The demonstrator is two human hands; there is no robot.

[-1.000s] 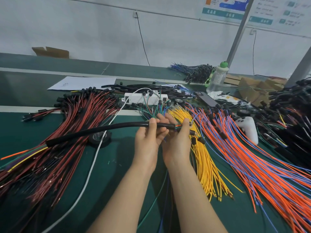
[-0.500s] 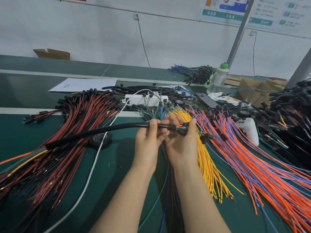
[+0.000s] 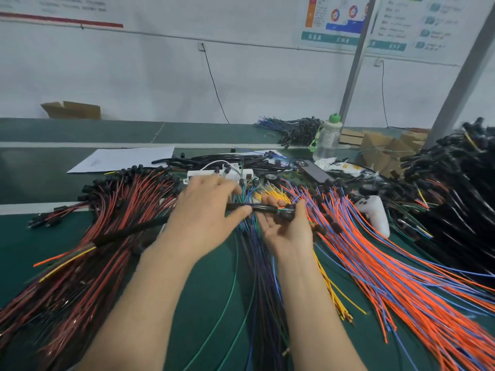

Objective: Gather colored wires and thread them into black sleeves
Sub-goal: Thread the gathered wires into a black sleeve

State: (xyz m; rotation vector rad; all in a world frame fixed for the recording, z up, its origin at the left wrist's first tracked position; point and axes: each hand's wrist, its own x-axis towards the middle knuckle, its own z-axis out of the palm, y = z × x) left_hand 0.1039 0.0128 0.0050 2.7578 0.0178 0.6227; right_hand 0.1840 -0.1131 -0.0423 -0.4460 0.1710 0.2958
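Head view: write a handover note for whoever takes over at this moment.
The left hand, blurred, pinches the black sleeve near its right end. The right hand grips the wire bundle at that sleeve mouth.
Done: wire tips poke out the sleeve's left end.
Left: probably seat the sleeve, then gather more from the orange wires and yellow wires.

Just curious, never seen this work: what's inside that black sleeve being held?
Several colored wires: orange, yellow and green ends stick out the left end of the black sleeve, and more emerge by the right hand. Their run inside is hidden by the sleeve.
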